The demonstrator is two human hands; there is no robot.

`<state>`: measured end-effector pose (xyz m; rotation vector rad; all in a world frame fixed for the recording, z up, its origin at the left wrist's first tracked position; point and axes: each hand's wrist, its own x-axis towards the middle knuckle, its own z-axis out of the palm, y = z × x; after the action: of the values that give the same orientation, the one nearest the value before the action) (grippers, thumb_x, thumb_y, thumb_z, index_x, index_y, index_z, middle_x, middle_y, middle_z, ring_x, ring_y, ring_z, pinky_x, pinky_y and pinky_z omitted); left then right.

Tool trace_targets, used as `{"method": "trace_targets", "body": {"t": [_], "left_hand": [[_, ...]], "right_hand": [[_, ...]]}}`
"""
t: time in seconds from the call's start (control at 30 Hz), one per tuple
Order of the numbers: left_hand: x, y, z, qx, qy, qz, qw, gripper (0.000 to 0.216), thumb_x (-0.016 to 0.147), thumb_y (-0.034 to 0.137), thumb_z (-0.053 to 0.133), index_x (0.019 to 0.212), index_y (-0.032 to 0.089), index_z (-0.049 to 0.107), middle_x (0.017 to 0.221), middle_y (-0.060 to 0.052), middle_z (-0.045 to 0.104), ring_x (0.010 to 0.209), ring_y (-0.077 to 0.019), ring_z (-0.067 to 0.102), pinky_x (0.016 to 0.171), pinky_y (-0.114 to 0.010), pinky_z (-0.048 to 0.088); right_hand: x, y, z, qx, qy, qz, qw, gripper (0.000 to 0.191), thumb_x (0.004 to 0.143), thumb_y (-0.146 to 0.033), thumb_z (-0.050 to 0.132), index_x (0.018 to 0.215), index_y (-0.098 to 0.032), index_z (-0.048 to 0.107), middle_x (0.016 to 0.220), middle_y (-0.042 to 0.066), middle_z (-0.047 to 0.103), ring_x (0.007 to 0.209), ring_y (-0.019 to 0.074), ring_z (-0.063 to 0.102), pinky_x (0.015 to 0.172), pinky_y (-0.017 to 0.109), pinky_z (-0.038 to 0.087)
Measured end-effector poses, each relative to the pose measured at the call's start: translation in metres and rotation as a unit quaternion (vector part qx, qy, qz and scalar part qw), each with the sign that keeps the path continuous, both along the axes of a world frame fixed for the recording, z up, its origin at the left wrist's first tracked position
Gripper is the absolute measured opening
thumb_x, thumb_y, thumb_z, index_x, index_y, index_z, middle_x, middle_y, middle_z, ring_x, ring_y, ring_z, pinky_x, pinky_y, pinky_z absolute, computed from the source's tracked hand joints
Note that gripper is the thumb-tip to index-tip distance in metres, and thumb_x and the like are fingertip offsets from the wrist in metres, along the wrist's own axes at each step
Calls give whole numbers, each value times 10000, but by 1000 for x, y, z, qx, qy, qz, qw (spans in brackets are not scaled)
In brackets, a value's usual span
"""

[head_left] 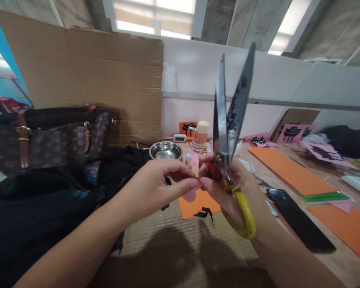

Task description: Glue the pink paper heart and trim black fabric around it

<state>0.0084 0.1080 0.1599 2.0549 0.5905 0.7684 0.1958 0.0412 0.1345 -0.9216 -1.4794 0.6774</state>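
My left hand (157,180) is closed in a pinch, thumb against index finger. My right hand (247,180) holds a pair of scissors (220,120) with red and yellow handles, the blades pointing up and spread apart. The thumb and fingers of this hand also pinch, touching the left fingertips. Whatever lies between the fingertips is too small to make out. Below them an orange paper sheet (190,209) lies on corrugated cardboard (156,248), with a pink paper piece (190,196) and a curled black scrap (208,213) on it.
Behind my hands stand a metal bowl (165,153) and a bottle (199,140) with a cream cap. On the right lie orange card strips (291,170) and a black phone (298,220). At left are black cloth (57,208) and a brown handbag (54,140).
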Motion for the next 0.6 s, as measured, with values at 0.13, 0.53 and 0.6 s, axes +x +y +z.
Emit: {"method": "trace_targets", "body": {"t": [0.13, 0.53, 0.6], "left_hand": [[-1, 3, -2, 5, 2, 5, 1000, 181, 942, 297, 711, 791, 250, 799, 728, 41, 780, 693, -130, 674, 627, -212, 464], [-3, 0, 2, -105, -281, 37, 953, 142, 899, 254, 773, 796, 196, 694, 803, 36, 703, 737, -82, 637, 695, -143, 514], [-2, 0, 2, -93, -294, 49, 950, 154, 903, 259, 767, 792, 202, 677, 795, 38, 701, 733, -82, 631, 689, -140, 511]], "right_hand": [[-1, -1, 1, -2, -8, -13, 1000, 243, 946, -201, 734, 1140, -330, 663, 872, -36, 646, 753, 117, 633, 675, 226, 520], [-16, 2, -19, -18, -55, 84, 995, 508, 947, -740, 529, 1167, -286, 587, 853, -1, 484, 679, 159, 423, 570, 274, 398], [-19, 0, -19, -19, -49, 97, 994, 531, 946, -743, 527, 1233, -299, 581, 848, -7, 468, 684, 158, 398, 577, 275, 370]]}}
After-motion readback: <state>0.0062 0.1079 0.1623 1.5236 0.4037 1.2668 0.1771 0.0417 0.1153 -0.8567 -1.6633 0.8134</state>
